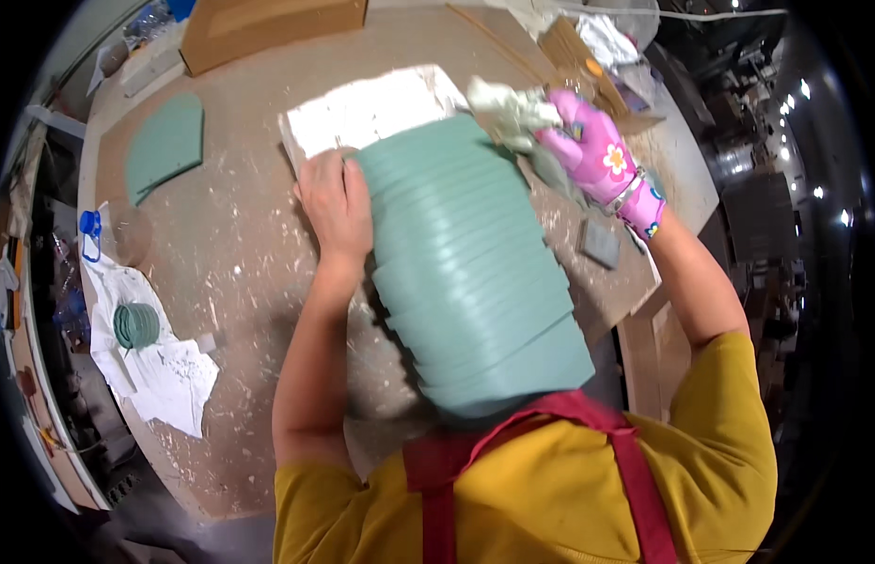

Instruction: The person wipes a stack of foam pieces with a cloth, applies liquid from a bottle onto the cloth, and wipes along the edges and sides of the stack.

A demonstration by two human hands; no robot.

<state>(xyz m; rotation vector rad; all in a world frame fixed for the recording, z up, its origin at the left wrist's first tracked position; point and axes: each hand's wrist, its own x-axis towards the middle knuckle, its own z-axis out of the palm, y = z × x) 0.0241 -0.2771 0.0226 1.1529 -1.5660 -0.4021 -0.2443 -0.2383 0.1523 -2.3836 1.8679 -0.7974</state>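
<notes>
A long overlapping row of green flat pieces (465,263) runs from the middle of the table toward my body. My bare left hand (336,202) lies against its far left edge with fingers bent; the fingertips are partly hidden. Just beyond, under the far end of the row, is a white block-like bundle (376,108). My right hand (592,150), in a pink flowered glove, is closed on a crumpled pale cloth (512,108) beside the row's far right corner. Part of the cloth hangs below the hand.
One flat green piece (169,146) lies at the far left. A small green coil-like stack (136,324) sits on white paper (174,385), near a clear bottle with a blue cap (89,223). A grey block (601,242) lies right; cardboard boxes (268,33) stand at the back.
</notes>
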